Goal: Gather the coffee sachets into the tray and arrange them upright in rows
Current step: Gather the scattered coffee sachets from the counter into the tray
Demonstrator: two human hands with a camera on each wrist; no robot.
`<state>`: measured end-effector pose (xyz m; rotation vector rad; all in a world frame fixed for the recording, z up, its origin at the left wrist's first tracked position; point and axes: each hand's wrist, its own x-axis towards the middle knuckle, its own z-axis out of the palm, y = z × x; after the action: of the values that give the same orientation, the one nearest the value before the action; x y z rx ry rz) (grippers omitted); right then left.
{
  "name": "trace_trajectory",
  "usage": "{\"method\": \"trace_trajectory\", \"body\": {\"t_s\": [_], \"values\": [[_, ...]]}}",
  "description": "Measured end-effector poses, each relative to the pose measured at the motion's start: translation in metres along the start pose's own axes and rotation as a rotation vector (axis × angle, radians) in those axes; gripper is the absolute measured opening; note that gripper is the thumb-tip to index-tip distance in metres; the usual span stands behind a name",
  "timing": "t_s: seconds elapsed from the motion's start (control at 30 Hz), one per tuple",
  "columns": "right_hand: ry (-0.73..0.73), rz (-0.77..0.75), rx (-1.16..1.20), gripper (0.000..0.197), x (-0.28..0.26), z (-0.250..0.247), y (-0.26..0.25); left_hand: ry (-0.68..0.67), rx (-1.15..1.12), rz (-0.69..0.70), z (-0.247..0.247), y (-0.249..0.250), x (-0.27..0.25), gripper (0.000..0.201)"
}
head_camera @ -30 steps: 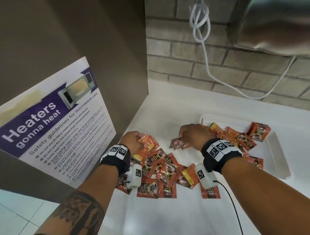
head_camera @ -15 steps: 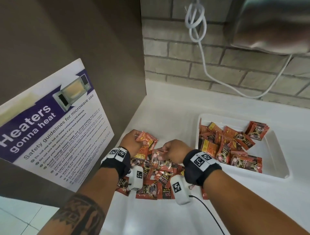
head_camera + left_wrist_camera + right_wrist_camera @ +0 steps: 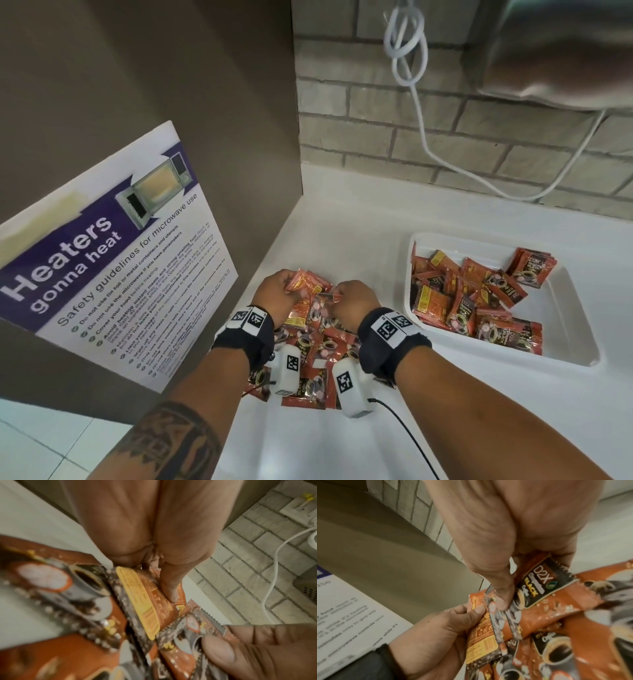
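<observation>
**Both hands on the sachet pile**

Overhead, my left hand [image 3: 279, 294] and right hand [image 3: 356, 301] meet over loose coffee sachets [image 3: 322, 346] on the counter [image 3: 342, 226], left of the half-filled tray [image 3: 579, 308]. Only the wrist views show each thumb pinching a few sachets [image 3: 489, 622].

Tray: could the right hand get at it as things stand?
Probably yes. The tray sits open-topped on the counter just right of the right hand, with nothing between them, though that hand is pinching sachets.
</observation>
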<state>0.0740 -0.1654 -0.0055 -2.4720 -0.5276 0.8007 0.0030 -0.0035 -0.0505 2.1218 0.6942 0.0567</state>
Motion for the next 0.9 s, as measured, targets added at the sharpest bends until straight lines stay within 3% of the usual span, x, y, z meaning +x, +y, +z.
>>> {"method": "trace_trajectory", "body": {"t_s": [0.17,0.3,0.43,0.53,0.67,0.73,0.8,0.9], "values": [[0.130,-0.078,0.158,0.013,-0.009,-0.026,0.009,0.000,-0.104,0.091,-0.007,0.027,0.007,0.016],[0.307,-0.114,0.291,0.012,-0.015,-0.064,0.028,0.006,-0.179,0.165,-0.009,0.063,0.018,0.011],[0.511,-0.001,0.551,0.010,-0.022,-0.111,0.069,-0.020,-0.244,0.171,0.012,0.103,0.027,0.018],[0.625,0.140,0.599,0.013,-0.019,-0.134,0.103,-0.077,-0.236,0.195,0.042,0.136,0.030,0.016],[0.626,0.247,0.570,0.020,-0.018,-0.143,0.126,-0.118,-0.130,0.223,0.083,0.171,0.031,0.026],[0.545,0.242,0.625,0.028,-0.019,-0.139,0.130,-0.125,-0.092,0.208,0.099,0.182,0.033,0.028],[0.448,0.241,0.391,0.034,-0.023,-0.132,0.134,-0.121,-0.044,0.181,0.111,0.189,0.036,0.029],[0.403,0.250,0.479,0.033,-0.017,-0.139,0.141,-0.103,0.027,0.158,0.121,0.196,0.038,0.022]]}}
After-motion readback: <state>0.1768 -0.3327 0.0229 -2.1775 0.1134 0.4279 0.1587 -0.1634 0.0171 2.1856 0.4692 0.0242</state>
